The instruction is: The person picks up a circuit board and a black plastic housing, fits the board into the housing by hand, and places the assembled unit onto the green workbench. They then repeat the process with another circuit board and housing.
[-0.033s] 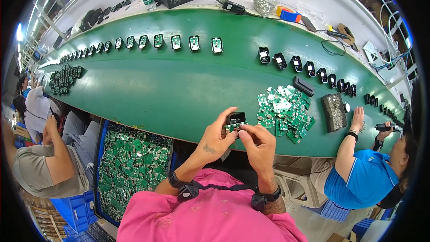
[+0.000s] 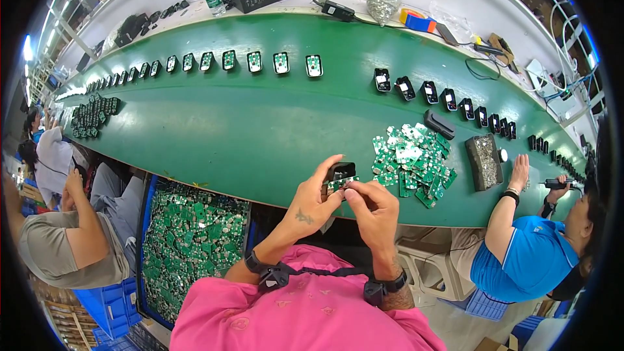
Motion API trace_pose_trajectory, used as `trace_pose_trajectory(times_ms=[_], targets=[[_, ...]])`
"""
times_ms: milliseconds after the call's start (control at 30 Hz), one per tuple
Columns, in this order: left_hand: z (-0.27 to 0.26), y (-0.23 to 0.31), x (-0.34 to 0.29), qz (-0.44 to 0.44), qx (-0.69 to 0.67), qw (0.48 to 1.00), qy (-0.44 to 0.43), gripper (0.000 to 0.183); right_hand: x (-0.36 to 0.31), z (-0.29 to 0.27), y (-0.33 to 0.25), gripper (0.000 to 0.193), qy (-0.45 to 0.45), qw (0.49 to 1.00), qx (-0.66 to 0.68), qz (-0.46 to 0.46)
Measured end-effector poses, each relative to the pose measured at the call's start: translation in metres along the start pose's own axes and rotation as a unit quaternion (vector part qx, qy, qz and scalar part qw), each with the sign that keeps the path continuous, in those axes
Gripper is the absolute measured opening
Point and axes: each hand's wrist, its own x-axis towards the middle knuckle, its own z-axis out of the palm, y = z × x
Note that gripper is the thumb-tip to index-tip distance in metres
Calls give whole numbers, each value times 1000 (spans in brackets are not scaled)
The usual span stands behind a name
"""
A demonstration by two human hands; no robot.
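Near the table's front edge, my left hand [image 2: 314, 200] grips a small black plastic housing [image 2: 342, 170], thumb and fingers around its sides. A small green circuit board [image 2: 338, 184] lies across the housing's near end. My right hand [image 2: 373, 205] pinches the board's right end between thumb and fingertips. Whether the board is inside the rim or only against it, I cannot tell. Just right of my hands lies a loose heap of green circuit boards [image 2: 416, 159]. Behind that heap sits a closed black case [image 2: 440, 124].
Housings with boards [image 2: 280, 63] line the table [image 2: 247, 130] at the far left. Open black housings [image 2: 404, 88] form a row at right. A dark block [image 2: 484, 162] stands near a co-worker's hand [image 2: 519, 172]. A bin of boards [image 2: 145, 247] is below, left.
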Motion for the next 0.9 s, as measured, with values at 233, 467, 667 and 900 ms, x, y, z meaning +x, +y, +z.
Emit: trace_pose_trajectory(times_ms=[233, 467, 667, 900], targets=[[8, 7, -4, 39, 125, 991, 22, 58, -7, 14, 11, 11, 31, 992, 122, 22], [8, 22, -11, -12, 29, 999, 30, 62, -5, 5, 2, 6, 42, 989, -119, -82], [1, 19, -11, 10, 73, 997, 1, 64, -2, -2, -15, 6, -63, 953, -267, -128], [1, 22, -12, 97, 192, 977, 7, 64, 2, -11, -19, 6, -101, 953, -266, -106]])
